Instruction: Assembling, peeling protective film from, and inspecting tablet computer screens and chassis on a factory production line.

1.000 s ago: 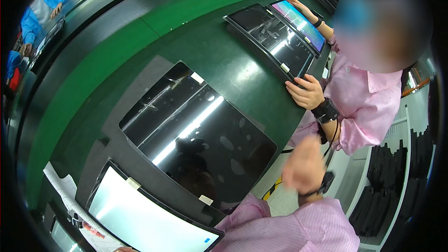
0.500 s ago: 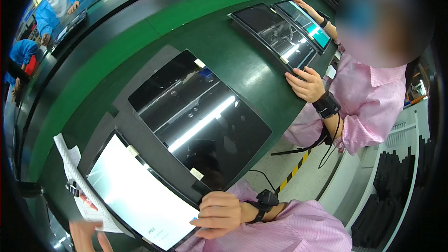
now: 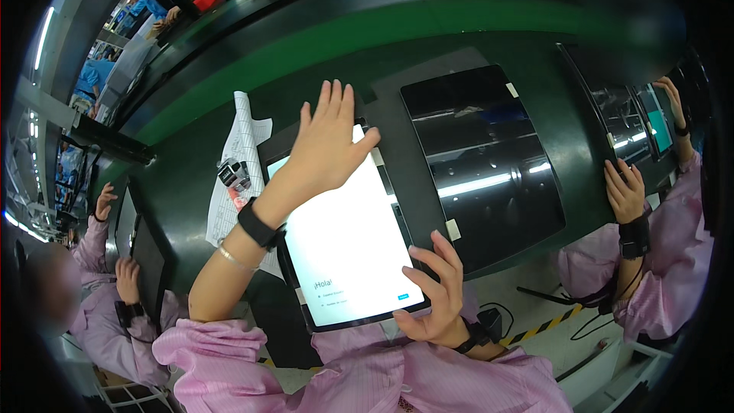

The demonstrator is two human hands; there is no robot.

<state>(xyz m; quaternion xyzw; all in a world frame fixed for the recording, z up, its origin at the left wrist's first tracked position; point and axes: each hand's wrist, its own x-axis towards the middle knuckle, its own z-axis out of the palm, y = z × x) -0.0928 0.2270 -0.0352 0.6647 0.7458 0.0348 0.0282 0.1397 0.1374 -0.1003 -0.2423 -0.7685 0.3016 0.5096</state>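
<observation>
A tablet with a lit white screen (image 3: 348, 237) lies in front of me, a few lines of text near its lower edge. My left hand (image 3: 329, 141) reaches over its far end with fingers spread and nothing held; whether it touches the screen cannot be seen. By the lower right edge of the tablet is my right hand (image 3: 440, 291), fingers apart and slightly bent, the tips at or just above the edge. To the right lies a large dark glossy panel (image 3: 489, 160) with pale tabs on its edge.
Printed paper sheets (image 3: 243, 126) lie left of the tablet, a small black-and-silver object (image 3: 233, 174) on them. At right, a co-worker's hand (image 3: 625, 191) is beside other screens. Another co-worker's hand (image 3: 128, 279) rests by a dark panel at left. A green-topped bench (image 3: 367, 53) runs behind.
My view has swung left. My left hand has moved from beside the papers up over the tablet's far end. My right hand has lifted and spread its fingers at the tablet's corner.
</observation>
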